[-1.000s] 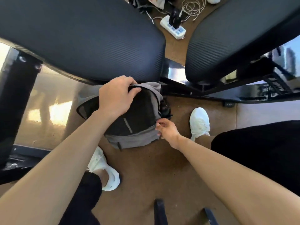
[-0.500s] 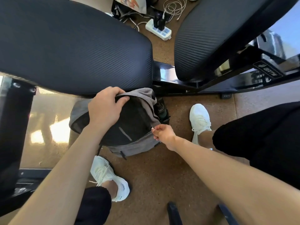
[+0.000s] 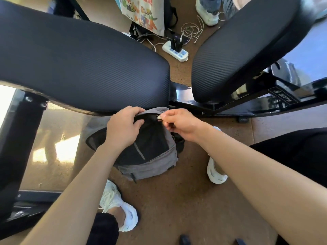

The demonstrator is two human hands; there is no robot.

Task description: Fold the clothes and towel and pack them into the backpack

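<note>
Below two seat pads (image 3: 88,68) | backpack (image 3: 154,163) | left fingers (image 3: 135,110) grip its top | right fingers (image 3: 169,114) pinch zipper pull (image 3: 159,117) | power strip (image 3: 175,52) beyond

Left hand (image 3: 123,129) curled in a grip, right hand (image 3: 180,125) pinching between thumb and forefinger just beside it
</note>
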